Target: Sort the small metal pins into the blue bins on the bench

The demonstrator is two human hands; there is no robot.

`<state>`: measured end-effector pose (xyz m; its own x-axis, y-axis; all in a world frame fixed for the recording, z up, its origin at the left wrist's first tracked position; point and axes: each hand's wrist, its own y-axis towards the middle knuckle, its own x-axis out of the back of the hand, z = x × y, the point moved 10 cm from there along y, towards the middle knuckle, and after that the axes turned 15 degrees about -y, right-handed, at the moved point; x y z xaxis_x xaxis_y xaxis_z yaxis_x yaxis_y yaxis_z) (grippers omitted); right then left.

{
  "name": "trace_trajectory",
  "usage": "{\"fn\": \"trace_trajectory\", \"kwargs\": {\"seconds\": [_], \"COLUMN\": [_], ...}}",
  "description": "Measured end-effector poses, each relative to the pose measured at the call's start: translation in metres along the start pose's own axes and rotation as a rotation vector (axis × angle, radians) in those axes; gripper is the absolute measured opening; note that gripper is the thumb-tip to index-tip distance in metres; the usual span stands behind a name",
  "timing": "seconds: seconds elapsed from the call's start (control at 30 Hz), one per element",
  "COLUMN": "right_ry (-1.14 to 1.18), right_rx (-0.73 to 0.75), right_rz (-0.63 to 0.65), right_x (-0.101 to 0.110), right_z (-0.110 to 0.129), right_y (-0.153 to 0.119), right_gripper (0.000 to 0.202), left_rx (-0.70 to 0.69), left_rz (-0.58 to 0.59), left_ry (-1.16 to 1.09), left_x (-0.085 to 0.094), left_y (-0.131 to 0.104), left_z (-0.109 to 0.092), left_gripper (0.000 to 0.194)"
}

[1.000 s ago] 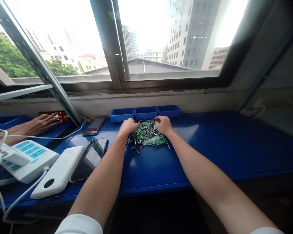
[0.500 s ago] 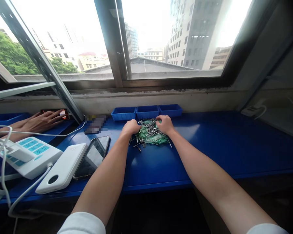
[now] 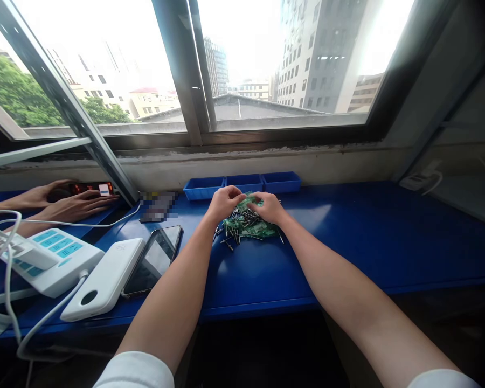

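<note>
A heap of thin metal pins that look like pop rivets point(image 3: 250, 216) lies on a crumpled green plastic bag point(image 3: 262, 231) on the blue table. My left hand point(image 3: 225, 205) is at the far left of the heap, fingers closed on the bag's film. From the right, my right hand point(image 3: 269, 208) pinches the same green film, a short gap from the left. Between them a fold of the bag stands raised over the pins. A few loose pins lie at the heap's front left, apart from the bag. My fingertips are partly hidden.
Three joined blue bins point(image 3: 242, 184) stand behind the heap by the wall. To my left lie a smartphone point(image 3: 156, 256), a white power bank point(image 3: 105, 280) and a power strip point(image 3: 59, 258) with cables. Another person's hands point(image 3: 70, 207) are at a lit phone farther left.
Both hands have come closer together and lifted the bag's far edge into a fold over the pins. The other person's hands have shifted at their phone.
</note>
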<state>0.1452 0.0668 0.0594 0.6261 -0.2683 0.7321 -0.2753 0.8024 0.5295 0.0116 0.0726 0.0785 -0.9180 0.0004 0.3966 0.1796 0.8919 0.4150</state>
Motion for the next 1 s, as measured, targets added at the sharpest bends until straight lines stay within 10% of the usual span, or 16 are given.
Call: {"fn": "trace_trajectory", "kwargs": {"seconds": [0.3,0.5,1.0], "right_ry": [0.213,0.170,-0.057], "right_rx": [-0.047,-0.121,-0.126], "right_rz": [-0.171,-0.109,-0.099], "right_x": [0.013,0.009,0.004], "right_z": [-0.009,-0.009,-0.018], "right_y": [0.002,0.001,0.002], "right_gripper": [0.014,0.036,0.023], "left_rx": [-0.061,0.035,0.321], "left_rz": [0.044,-0.056,-0.472], "left_ry": [-0.174,-0.239,-0.434], "left_x": [-0.008,-0.003,0.057], "left_y": [-0.001,0.000,0.001], "left_z": [-0.001,0.013,0.079], "left_gripper": [0.023,0.034,0.053]}}
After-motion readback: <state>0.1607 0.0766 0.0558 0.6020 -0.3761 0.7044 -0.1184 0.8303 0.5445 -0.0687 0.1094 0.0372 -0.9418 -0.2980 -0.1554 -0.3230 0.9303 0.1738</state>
